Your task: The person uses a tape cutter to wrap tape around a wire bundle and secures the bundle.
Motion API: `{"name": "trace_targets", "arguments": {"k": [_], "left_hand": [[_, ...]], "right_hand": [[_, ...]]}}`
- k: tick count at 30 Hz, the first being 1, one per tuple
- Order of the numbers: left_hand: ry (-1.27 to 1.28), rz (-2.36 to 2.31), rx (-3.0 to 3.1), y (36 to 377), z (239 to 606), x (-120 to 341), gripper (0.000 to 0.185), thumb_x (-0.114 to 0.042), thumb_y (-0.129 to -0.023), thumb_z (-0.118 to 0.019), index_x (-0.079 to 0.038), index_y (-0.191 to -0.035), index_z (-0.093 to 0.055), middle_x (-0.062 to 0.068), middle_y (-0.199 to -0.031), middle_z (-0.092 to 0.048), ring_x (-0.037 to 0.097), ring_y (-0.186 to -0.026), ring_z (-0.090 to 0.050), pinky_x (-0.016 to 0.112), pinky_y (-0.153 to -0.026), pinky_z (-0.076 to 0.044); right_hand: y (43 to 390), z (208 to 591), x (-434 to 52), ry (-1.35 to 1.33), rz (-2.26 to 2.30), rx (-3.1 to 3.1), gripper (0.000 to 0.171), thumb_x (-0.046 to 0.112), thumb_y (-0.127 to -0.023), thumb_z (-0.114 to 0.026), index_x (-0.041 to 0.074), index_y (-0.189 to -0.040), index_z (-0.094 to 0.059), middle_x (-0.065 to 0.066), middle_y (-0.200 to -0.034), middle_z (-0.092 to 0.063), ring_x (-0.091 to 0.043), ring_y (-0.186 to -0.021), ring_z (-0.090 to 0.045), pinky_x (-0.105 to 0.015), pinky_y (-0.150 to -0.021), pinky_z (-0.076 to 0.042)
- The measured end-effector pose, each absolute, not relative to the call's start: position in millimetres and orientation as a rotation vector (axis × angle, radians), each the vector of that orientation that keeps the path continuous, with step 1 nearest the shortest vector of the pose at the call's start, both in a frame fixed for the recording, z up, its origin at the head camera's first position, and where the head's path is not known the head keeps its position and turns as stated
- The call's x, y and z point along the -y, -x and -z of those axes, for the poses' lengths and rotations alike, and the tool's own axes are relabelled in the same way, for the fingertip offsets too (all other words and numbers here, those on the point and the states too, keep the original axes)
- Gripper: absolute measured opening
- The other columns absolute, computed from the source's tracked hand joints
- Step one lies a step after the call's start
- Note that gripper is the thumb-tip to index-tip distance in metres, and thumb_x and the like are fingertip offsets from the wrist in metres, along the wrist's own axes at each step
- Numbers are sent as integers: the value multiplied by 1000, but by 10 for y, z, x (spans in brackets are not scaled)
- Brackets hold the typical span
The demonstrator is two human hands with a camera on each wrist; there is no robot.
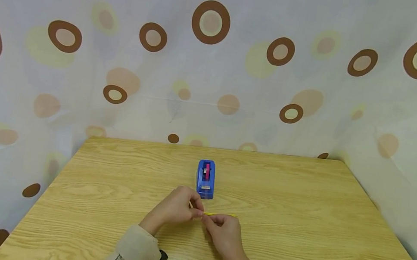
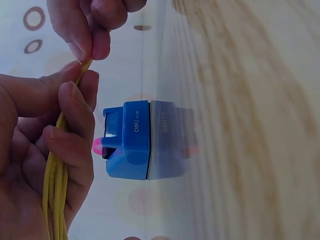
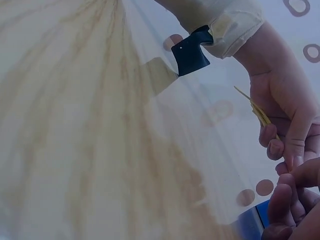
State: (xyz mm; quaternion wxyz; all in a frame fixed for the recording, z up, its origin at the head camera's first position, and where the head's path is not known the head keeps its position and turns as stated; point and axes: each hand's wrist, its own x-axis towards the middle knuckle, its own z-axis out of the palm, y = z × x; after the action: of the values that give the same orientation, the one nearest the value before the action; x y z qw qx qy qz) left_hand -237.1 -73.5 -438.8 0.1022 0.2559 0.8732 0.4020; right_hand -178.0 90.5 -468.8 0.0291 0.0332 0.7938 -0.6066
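Pinching yellow strands [image 2: 56, 170] between them: left hand [image 1: 174, 209]; right hand [image 1: 224, 234] fingertips at one end

The thin yellow strands [image 1: 217, 214] form a slim bundle of several lengths lying side by side, bright yellow and stiff-looking. The bundle is held just above the bench [image 1: 298, 227], near its middle and somewhat toward the near edge, running roughly level from left to right. In the head view one end pokes out toward the right edge. In the left wrist view the strands [image 2: 56, 175] run close together through the palm, narrowing to a tip. In the right wrist view a short, fanned end [image 3: 257, 110] juts out behind the fingers.
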Motion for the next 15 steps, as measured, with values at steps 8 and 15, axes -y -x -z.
{"name": "trace_targets", "arguments": {"k": [8, 15], "left_hand": [[-728, -1238, -2530, 2369, 4402, 728, 10, -13, -79, -71, -16, -70, -66, -5, -67, -60, 11, -53, -56, 27, -47, -46], [-732, -1259, -2521, 2372, 4404, 730, 10, -14, -78, -72, -16, -70, -67, -6, -68, -60, 10, -53, -54, 27, -46, -46]], "right_hand": [[1805, 4706, -925, -97, 1917, -2435, 27, 28, -82, -68, 2, -76, -70, -4, -51, -52, -11, -40, -45, -19, -37, -31], [1809, 4712, -924, -93, 1904, -2450, 26, 27, -81, -69, 1, -78, -70, -2, -51, -53, -10, -41, -46, -20, -38, -35]]}}
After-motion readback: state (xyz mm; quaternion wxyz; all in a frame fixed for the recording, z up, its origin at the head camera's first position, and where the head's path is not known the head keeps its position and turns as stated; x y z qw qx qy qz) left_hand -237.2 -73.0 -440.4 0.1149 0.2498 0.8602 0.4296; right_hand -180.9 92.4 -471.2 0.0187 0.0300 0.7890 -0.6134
